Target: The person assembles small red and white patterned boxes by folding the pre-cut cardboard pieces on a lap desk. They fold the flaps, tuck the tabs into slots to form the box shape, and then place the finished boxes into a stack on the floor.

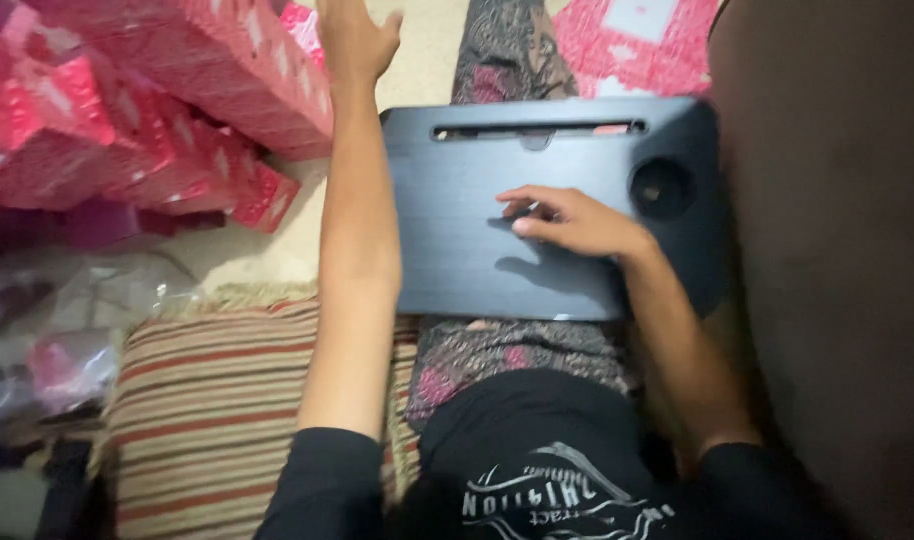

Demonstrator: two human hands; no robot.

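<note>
The person sat on the floor with a dark lap desk point(477, 250) set across the legs, which put its flat top level and within easy reach of both arms. The right hand point(567, 222) lay palm down on the desk top, fingers loosely curled and pressing the surface near its middle; it held nothing that could be made out (a small item under the fingertips could not be ruled out). This posture appeared to steady the desk against the legs. The left hand point(357, 40) was stretched far forward past the desk's left edge, fingers spread wide and empty, just beside a stack of pink patterned boxes point(177, 90) piled at the left.

The desk top carried a long slot point(537, 130) along its far edge and a round cup recess point(662, 188) at the far right corner; both looked unoccupied. A flat pink sheet point(627, 45) lay on the floor beyond the desk. A striped cushion point(217, 400) sat at the person's left, with clear plastic bags point(57, 340) further left. The floor point(427, 50) was pale. A dark brown mass filled the right side, unidentified.
</note>
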